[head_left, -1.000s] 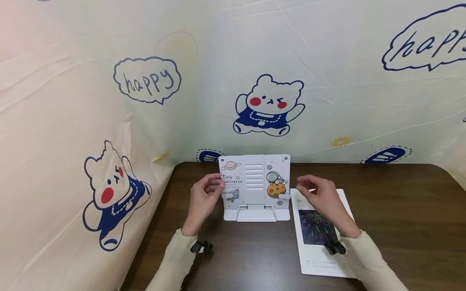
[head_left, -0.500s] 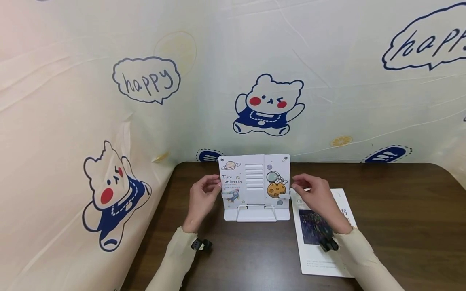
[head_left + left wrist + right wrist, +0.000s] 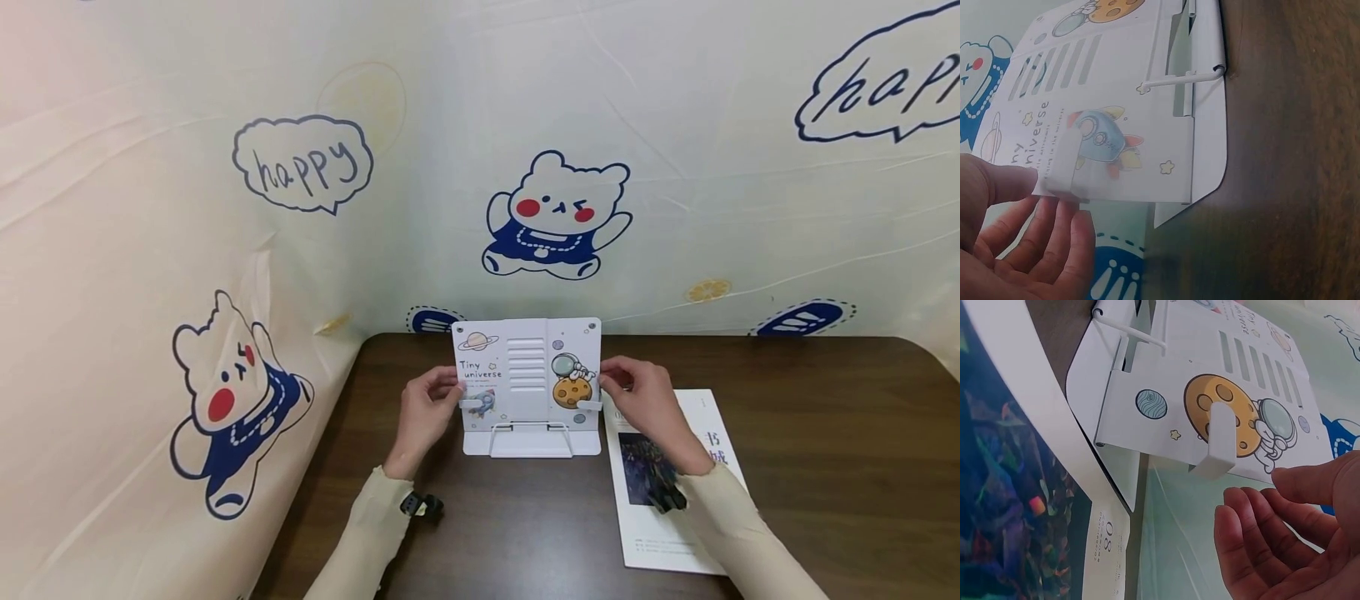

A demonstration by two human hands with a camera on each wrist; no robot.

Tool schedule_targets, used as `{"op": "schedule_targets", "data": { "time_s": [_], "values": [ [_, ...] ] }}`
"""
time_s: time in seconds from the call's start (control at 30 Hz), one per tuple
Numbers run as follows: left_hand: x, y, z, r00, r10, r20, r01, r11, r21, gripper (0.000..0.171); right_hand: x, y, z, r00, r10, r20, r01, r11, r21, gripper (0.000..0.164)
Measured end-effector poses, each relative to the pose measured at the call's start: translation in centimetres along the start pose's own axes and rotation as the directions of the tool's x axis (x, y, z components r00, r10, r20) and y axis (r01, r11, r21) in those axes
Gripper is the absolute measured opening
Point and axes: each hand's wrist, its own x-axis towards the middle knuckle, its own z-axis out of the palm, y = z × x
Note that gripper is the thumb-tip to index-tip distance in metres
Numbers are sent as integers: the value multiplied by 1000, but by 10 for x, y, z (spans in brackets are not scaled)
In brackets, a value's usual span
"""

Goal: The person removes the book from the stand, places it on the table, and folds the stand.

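Centrally, a white book stand (image 3: 527,404) printed with space cartoons is propped on a dark table (image 3: 832,458), between 2 hands. The left hand (image 3: 426,410) has its thumb over the near edge, fingertips partly hidden; whether it pinches cannot be told. The right hand (image 3: 651,400) is loosely curved, thumb at the opposite edge, other fingers apart from it. A book (image 3: 660,533) lies beneath the right forearm. Ideally, I judge, both hands should take matching heights, avoid the 2 clips (image 3: 1222,440), and press evenly, preventing twist.
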Motion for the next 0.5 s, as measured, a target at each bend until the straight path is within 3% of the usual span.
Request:
{"op": "schedule_targets", "data": {
  "time_s": [0.5],
  "values": [
    [-1,-1,0,1000,2,-5,-2,1000,31,14,6,1,5,999,32,16,-33,999,3,14]
  ]
}}
